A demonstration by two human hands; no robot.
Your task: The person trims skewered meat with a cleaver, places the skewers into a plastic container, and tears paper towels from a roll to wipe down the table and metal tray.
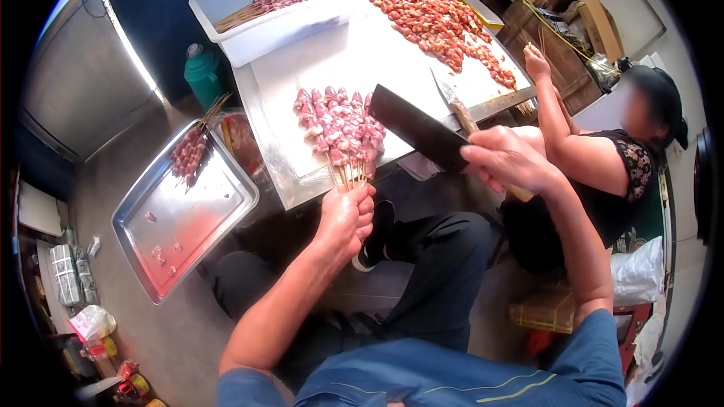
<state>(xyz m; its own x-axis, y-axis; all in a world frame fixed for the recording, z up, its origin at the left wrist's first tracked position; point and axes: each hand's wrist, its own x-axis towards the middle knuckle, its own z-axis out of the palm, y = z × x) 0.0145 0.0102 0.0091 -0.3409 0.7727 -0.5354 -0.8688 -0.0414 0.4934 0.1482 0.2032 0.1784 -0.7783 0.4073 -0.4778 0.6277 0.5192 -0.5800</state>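
- Bundle of meat skewers: at the near edge of the white board, meat pointing far, sticks toward the wearer.
- Look: pinkish-red pieces with pale patches, moist sheen, packed side by side; tips roughly fanned.
- Left hand: fingers closed tight round the bare sticks.
- Right hand: fingers wrapped round the handle of a cleaver; dark blade slants over the bundle's right side. Contact with meat: cannot tell.
- Step in hand, my judgement: working the gathered bundle with the blade. Next move calls for a firm left grip, flat blade control, edge clear of fingers.
- Right: wooden-handled knife on the table; farther, a heap of red meat pieces.
- Far left: white tub holding more skewers.
- Left, lower: metal tray, darker skewers at its far end.
- Far right: another person, thin sticks in hand.
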